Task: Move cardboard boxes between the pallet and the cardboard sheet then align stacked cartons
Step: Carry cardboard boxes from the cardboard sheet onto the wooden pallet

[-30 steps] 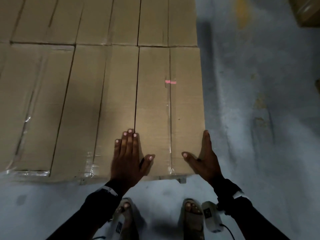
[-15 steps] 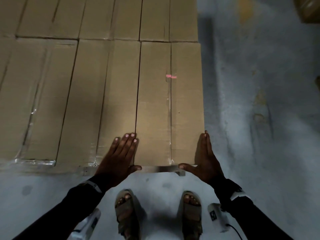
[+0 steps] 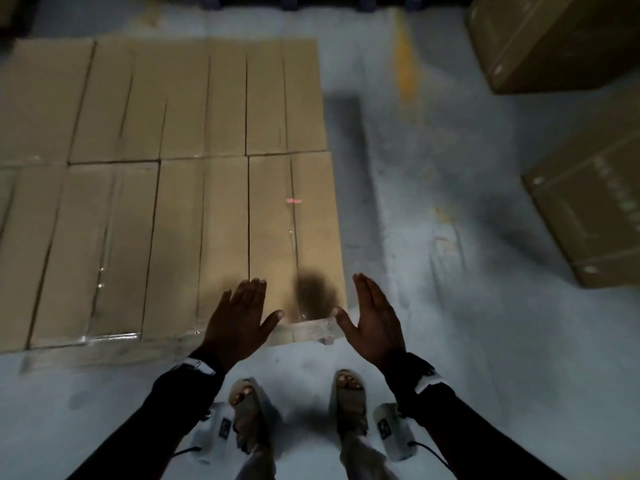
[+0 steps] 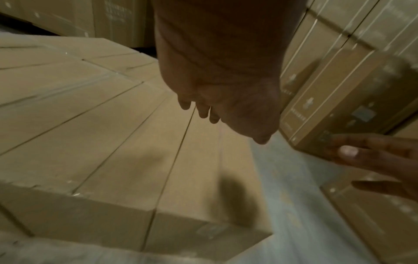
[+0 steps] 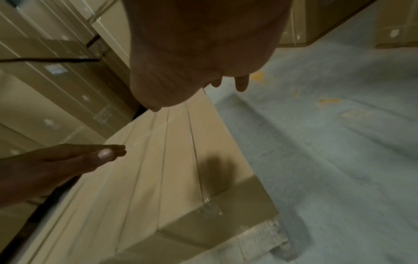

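A layer of brown cartons lies flat on a wooden pallet [image 3: 313,331]. The nearest right carton [image 3: 294,237] bears a small pink mark. My left hand [image 3: 242,313] hovers with straight fingers over that carton's near left corner, holding nothing. My right hand [image 3: 374,313] is raised just off the carton's near right corner, fingers straight, palm turned toward the box, clear of it. In the left wrist view the left hand [image 4: 217,100] hangs above the carton tops [image 4: 135,151]. The right wrist view shows the right hand [image 5: 199,75] above the carton's right edge [image 5: 203,151].
More cartons stand on the grey floor at the right [image 3: 595,216] and far right [image 3: 554,39]. Taller carton stacks [image 4: 339,62] rise behind the pallet. My sandalled feet [image 3: 298,407] stand close to the pallet's front edge. Bare floor [image 3: 450,168] runs between the pallet and the right cartons.
Both hands have come off the near right carton and lifted; earlier the left lay on its top and the right pressed its side. The head view has pulled back and up.
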Motion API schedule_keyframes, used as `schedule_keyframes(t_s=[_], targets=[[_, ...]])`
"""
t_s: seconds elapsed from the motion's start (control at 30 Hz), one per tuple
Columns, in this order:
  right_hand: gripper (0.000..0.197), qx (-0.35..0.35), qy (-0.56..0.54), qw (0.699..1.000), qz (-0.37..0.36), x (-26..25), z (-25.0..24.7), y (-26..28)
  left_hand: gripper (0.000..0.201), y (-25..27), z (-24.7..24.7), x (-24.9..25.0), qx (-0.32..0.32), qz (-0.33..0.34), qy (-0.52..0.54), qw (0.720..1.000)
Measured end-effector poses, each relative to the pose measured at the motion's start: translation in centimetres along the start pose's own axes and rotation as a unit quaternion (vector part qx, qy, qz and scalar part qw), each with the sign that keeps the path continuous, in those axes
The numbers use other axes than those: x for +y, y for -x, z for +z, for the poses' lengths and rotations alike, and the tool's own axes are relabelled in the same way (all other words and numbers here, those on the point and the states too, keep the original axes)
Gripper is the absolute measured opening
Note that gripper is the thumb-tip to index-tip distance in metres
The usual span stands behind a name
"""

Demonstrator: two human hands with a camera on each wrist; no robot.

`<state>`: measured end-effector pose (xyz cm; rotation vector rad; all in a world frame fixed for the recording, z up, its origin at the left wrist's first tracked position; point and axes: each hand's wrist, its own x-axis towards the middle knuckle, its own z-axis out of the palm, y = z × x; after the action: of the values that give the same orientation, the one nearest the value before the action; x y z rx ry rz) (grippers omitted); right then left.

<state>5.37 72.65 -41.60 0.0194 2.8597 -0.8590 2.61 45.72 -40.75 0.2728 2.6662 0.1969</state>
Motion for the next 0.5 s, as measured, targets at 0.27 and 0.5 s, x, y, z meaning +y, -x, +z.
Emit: schedule_keyframes(t_s=[0.27,0.5], targets=[[0.068,0.175,-0.019,0.983,0.06,-6.9,-15.3,5.9,0.063,7.4,-15.0,10.6,0.174,0.099,0.129,0.971],[0.059,0.287,0.003,0.954,0.091,-11.3,-21.9,13.2,0.061,13.4,-21.3,16.6,0.176,0.17,0.196,0.95]])
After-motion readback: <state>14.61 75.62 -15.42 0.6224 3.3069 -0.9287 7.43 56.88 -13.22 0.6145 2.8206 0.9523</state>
